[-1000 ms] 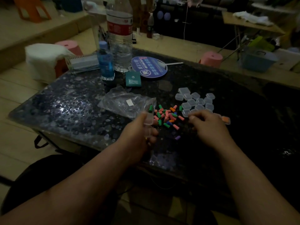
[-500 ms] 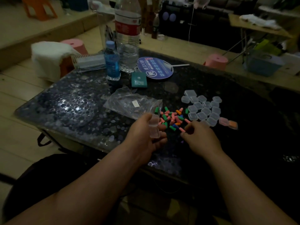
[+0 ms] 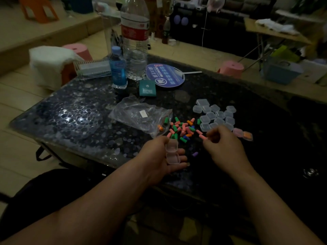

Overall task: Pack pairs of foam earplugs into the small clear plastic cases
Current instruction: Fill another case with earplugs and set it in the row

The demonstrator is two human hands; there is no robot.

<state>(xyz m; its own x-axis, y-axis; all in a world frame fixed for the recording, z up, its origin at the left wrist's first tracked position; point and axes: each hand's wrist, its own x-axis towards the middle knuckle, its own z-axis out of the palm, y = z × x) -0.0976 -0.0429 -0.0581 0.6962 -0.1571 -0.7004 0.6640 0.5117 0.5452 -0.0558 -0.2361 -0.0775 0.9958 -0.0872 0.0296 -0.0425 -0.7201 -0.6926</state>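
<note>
My left hand holds an opened small clear case, lid flipped up, near the table's front edge. My right hand pinches a pink earplug just right of the case. A loose pile of pink, green, orange and blue earplugs lies beyond both hands. One purple earplug lies apart between the hands. Several empty clear cases are clustered to the pile's right. Two filled cases, one pink, one orange, lie beside my right hand.
A crumpled clear plastic bag lies left of the pile. Further back on the dark pebble-patterned table stand a large water bottle, a small blue bottle, a teal box and a round blue fan.
My right hand has moved from the case cluster to the near edge of the pile and lifted a pink earplug off it. My left hand has kept holding the open case.
</note>
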